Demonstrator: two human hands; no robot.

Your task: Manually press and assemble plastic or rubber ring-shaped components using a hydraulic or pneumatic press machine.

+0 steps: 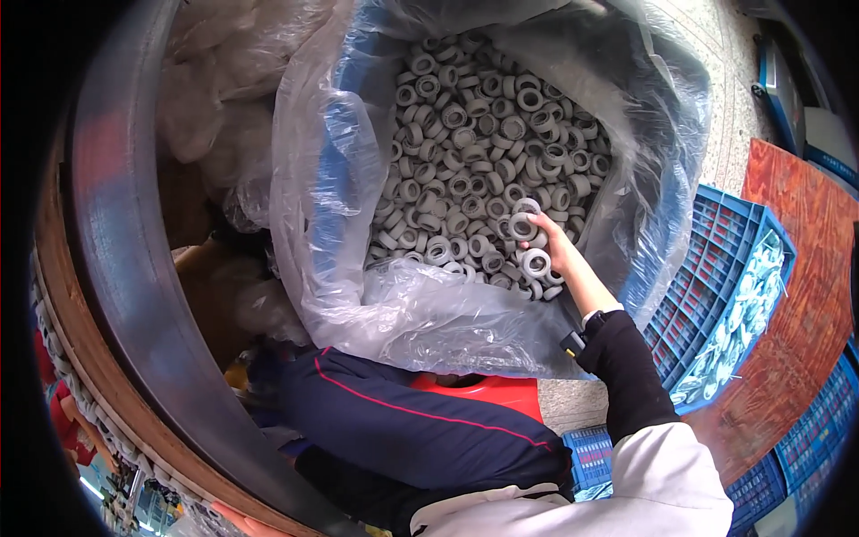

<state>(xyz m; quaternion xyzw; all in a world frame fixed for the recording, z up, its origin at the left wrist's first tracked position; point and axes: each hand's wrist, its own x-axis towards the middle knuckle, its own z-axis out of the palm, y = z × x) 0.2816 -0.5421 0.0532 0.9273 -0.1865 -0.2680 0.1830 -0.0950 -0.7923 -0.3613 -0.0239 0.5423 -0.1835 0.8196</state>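
My right hand (557,245) reaches into a large bin lined with clear plastic. Its fingers are closed on a few grey ring-shaped parts (523,226), which look like short collars with open centres. Another grey ring (535,262) sits against the underside of the hand. Beneath and around it lies a deep heap of the same grey rings (474,152), tumbled at all angles. A dark sleeve and a light wristband cover my right wrist. My left hand is not visible; a dark sleeve (344,479) shows low on that side.
Loose plastic liner (403,313) folds over the bin's near rim. At right, a blue crate (707,277) holds pale bagged pieces, beside a reddish wooden board (792,295). A long metal-topped bench (148,224) curves along the left. A red stool (501,391) shows by my leg.
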